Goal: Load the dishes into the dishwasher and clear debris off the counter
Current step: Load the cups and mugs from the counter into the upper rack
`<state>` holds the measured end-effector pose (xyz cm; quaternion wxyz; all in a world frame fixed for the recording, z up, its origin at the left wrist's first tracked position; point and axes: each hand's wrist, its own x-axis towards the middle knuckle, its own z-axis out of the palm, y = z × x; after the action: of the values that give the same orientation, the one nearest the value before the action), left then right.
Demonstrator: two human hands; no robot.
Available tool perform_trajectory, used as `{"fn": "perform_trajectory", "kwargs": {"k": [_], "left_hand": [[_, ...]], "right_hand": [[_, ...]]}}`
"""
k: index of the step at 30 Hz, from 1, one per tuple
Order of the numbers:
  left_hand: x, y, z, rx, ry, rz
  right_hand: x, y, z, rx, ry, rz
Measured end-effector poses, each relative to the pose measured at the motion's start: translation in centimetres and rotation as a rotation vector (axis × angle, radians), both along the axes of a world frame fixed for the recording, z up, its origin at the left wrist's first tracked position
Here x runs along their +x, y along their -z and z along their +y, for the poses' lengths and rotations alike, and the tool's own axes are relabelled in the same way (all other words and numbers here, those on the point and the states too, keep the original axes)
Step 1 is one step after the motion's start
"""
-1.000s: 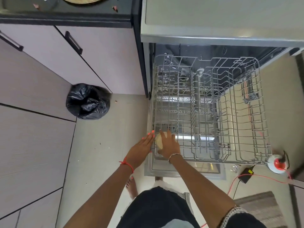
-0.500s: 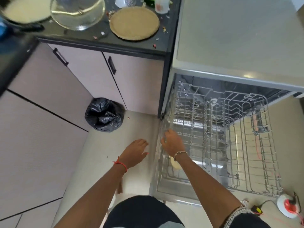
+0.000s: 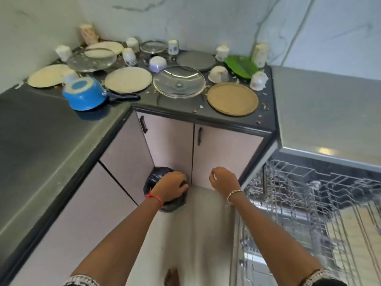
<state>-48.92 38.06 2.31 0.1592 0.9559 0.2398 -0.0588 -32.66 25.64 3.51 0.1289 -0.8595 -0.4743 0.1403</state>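
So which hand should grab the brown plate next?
Probably the right hand: it is empty, nearly lined up with the brown plate, and beside the dishwasher rack. The left hand sits further left, by the black bag.

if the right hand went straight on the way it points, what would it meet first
Probably the right cabinet door below the counter; the right hand points at it, though depth is unclear.

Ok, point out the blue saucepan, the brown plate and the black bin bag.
blue saucepan (image 3: 86,99): head view, on its blue side wall.
brown plate (image 3: 232,99): head view, middle of its flat face.
black bin bag (image 3: 151,180): head view, its bare upper left part.
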Motion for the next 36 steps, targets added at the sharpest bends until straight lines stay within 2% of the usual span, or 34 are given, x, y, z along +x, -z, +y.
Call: {"fn": "perform_trajectory", "kwargs": {"k": [4,10,16,21,28,36], "left_hand": [[1.7,-2.8,4.3,0.003,-0.047,-0.052],[6.8,-8.0,8.8,0.026,-0.038,-0.248],[14.1,-11.0,14.5,0.075,0.039,-0.405],[22.2,-12.6,19.7,0.117,0.066,-0.457],[35.2,-13.9,26.4,0.056,0.004,-0.414],[45.1,-12.9,33.1,-0.013,0.002,-0.311]], "right_hand": [[0.7,-3.4,4.0,0.103,0.004,-0.068],[4.5,-7.5,8.8,0.25,0.039,-0.128],[12.2,-10.9,14.1,0.322,0.112,-0.197],[20.9,-13.1,18.7,0.399,0.147,-0.243],[34.1,-15.1,24.3,0.389,0.156,-0.225],[45.9,-14.4,28.9,0.332,0.243,-0.221]]}}
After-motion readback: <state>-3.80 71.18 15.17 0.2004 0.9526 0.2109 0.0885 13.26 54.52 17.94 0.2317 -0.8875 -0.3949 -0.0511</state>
